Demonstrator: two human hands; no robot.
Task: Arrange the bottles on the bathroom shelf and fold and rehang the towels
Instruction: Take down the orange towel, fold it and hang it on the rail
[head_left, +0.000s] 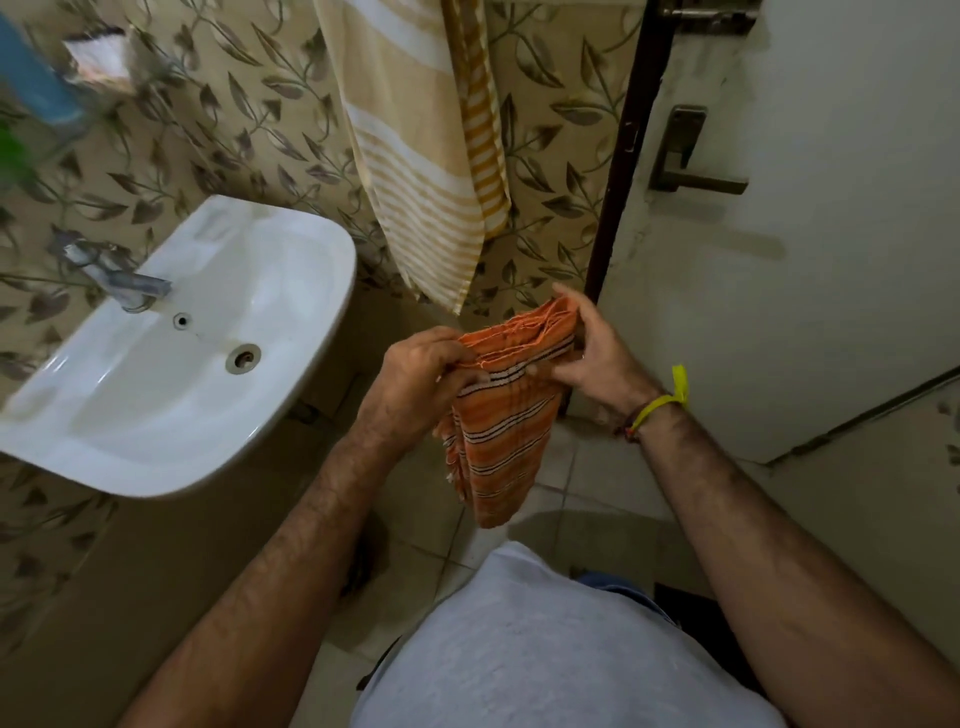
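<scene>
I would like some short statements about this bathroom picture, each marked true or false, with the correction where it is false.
1. Both hands hold the orange towel. True: the left hand and the right hand grip its top edge.
2. The orange towel lies in the sink. False: it hangs from the hands, beside the sink and above the floor.
3. A beige striped towel hangs on the wall. True.
4. Water runs from the tap. False: no water shows, and the basin looks dry.
5. The yellow band is on the left wrist. False: it is on the right wrist.
</scene>
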